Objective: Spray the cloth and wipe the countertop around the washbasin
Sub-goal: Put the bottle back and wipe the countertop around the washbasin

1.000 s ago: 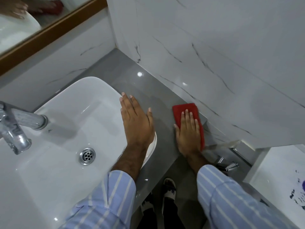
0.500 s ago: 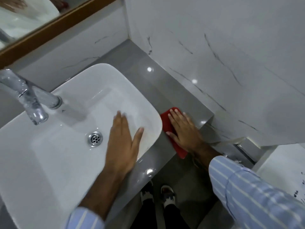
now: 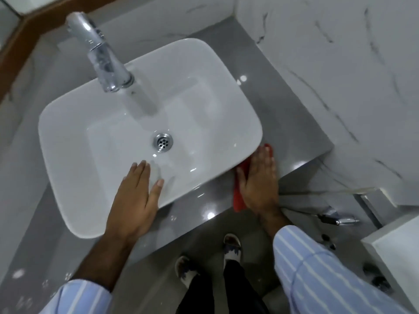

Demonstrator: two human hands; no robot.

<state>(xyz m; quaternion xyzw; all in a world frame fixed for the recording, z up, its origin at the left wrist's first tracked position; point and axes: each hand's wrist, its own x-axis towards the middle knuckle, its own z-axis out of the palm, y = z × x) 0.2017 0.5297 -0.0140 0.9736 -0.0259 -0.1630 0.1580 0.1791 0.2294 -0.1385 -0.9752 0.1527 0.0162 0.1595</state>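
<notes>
Flatly, right hand (image 3: 258,182) presses red cloth (image 3: 239,198) on glossy countertop (image 3: 294,137).

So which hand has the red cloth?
The right hand presses the red cloth on the countertop; the left hand rests bare on the washbasin.

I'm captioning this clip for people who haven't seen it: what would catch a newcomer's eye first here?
The big white washbasin fills the middle of the view, with a chrome tap rising at its back. At its near right corner, the right hand presses a red cloth flat on the grey countertop. The left hand rests open on the basin's front rim.
</notes>
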